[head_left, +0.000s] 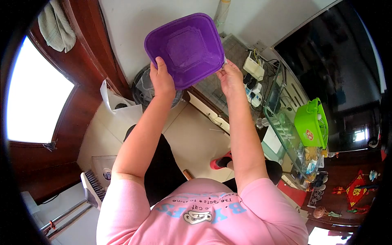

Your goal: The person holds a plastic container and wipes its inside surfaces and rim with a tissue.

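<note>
A purple plastic basin is held up in front of me, tilted so that its inside faces me; I see nothing lying in it. My left hand grips its near left rim, with the thumb over the edge and the other fingers hidden behind the wall. At the lower right corner, my right hand is closed on the rim. A small whitish bit shows by the right fingertips, too small to name. Below and behind the basin stands a dark bin with a plastic liner.
Right of me, a glass-topped stand carries a green bucket before a large television. Power strips and cables lie behind it. A broom leans at lower left, near a wooden door frame.
</note>
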Demonstrator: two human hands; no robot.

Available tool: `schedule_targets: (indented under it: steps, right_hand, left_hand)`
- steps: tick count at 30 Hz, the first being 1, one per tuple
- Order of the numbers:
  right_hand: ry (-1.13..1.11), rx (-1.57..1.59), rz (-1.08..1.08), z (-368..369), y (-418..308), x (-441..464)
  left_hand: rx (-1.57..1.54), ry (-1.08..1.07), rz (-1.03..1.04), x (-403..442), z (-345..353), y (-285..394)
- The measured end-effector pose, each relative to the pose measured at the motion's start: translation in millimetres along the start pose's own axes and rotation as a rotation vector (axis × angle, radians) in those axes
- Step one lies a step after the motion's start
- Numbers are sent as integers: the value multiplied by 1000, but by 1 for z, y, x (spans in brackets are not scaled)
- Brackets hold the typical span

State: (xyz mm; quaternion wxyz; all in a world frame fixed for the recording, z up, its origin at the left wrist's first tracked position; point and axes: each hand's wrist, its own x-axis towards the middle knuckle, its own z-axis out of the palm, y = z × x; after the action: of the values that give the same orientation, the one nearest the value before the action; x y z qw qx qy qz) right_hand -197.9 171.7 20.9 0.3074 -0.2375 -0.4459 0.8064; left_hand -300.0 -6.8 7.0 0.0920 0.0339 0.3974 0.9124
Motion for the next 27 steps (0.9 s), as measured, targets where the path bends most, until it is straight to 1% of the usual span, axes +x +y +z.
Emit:
schedule_targets:
  steps: [2, 3, 5, 6, 8, 11, 12, 13, 15, 16, 17, 19, 20, 21, 23, 24, 25, 27]
  right_hand:
    - [20, -138, 26, 0, 4, -5]
    - [19, -138, 26, -5, 7, -6]
    - [9, -185, 60, -15, 11, -7]
    - [8, -184, 61, -18, 9, -9]
    - [90, -370, 49, -25, 3, -13]
    - [159, -365, -1, -70, -1, -2]
    - [170, -427, -41, -70, -10, -4]
    - [170, -428, -41, -68, -15, -4]
    - [174, -532, -209, -59, -34, -8]
    - [174, -608, -202, -50, -43, -8]
    - [176, -608, -203, -40, -50, -10]
    - [87, -688, -326, -16, -59, -15]
    - [71, -774, -410, -5, -62, -16]
    - [72, -775, -409, -4, -60, -11]
    - [20, -1020, -648, 0, -54, -2]
    - [48, -1119, -767, 10, -53, -8]
    - [45, -1117, -767, 12, -49, -10]
    - [-16, -1287, -889, 13, -43, -11]
  left_hand:
    - [71, -2, 7, -1, 0, 4]
    - [71, -1, 8, -2, 0, 4]
    - [263, 39, -2, -2, 0, 4]
    - [264, 39, -1, 1, -1, 3]
    - [-46, 78, -36, 10, -2, 0]
    - [-68, 108, -82, 12, -5, 12]
    - [-78, 61, -68, 13, -5, 12]
    - [-78, 61, -67, 13, -5, 10]
    - [-90, 37, -96, 9, -2, 8]
    - [-91, 33, -98, 9, -1, 6]
    - [-103, 9, -89, 8, 0, 5]
    - [-116, -16, -81, 12, -4, -2]
    - [-72, -44, -69, 16, -9, -8]
    - [-28, -70, -58, 16, -9, -7]
    - [-22, -52, -87, 13, -8, -6]
    - [-17, -34, -114, 11, -6, -4]
    - [-16, -33, -112, 10, -6, -3]
    - [-23, -52, -83, 10, -7, -3]
